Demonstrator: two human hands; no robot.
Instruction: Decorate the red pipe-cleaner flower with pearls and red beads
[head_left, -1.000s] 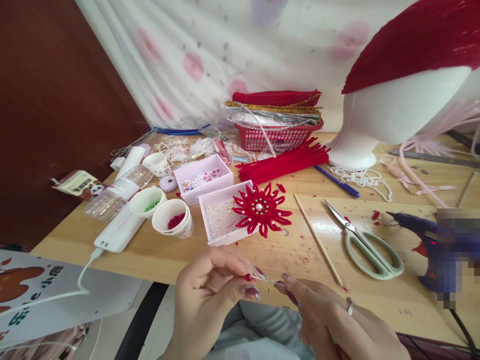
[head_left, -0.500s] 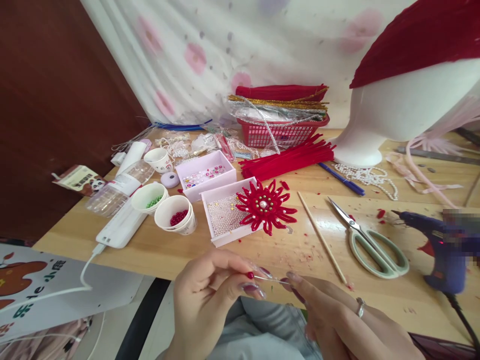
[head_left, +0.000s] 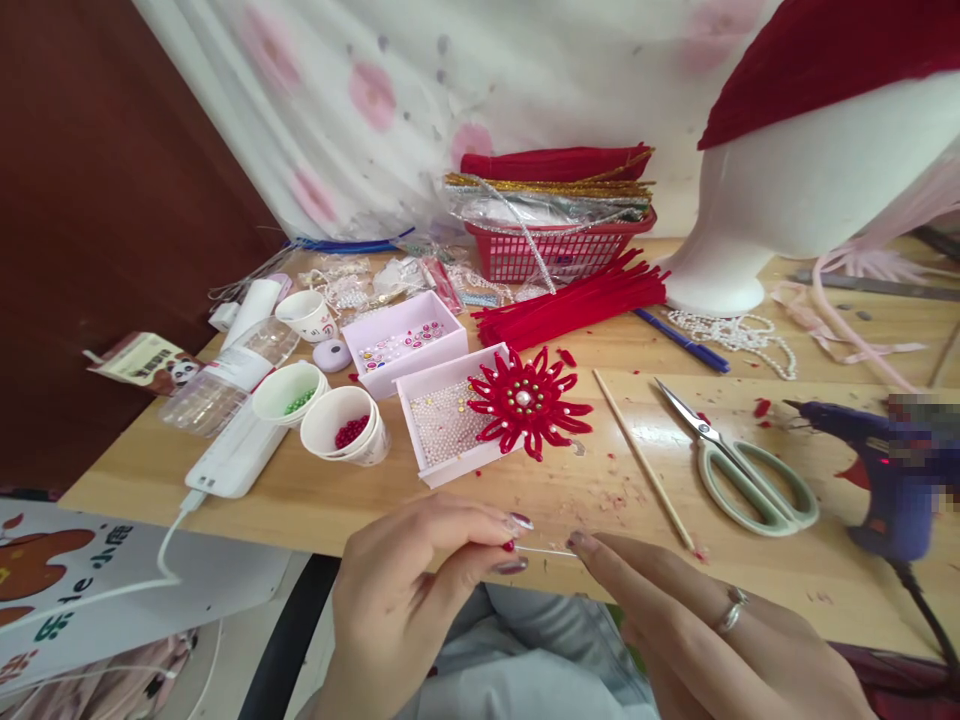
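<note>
Between thumb and forefinger of my left hand [head_left: 420, 600] is a small red bead [head_left: 508, 546]. A thin, pale wire [head_left: 547, 551] runs from the bead across to my right hand [head_left: 675, 610], whose fingertips pinch its other end. Both hands hover just above the table's front edge, over my lap. Beyond them a red fuzzy flower [head_left: 531, 402] with pearl and green-gold beads at its centre rests against the right side of a pale box of small pearls [head_left: 442, 430]. To the left, a paper cup [head_left: 337, 420] holds red beads like the one I grip.
Another cup [head_left: 274, 390] has green beads. A box of gems [head_left: 405, 345] stands behind. At right lie a wooden stick [head_left: 645, 460], scissors [head_left: 750, 480] and a glue gun [head_left: 877, 480]. Red pipe cleaners [head_left: 570, 305], a red basket [head_left: 555, 250] and a white mannequin head [head_left: 787, 210] stand farther back.
The camera view has shifted slightly. My left fingers close more tightly over the bead, and the wire is now nearly level. Both hands keep their hold; the objects on the table stay put.
</note>
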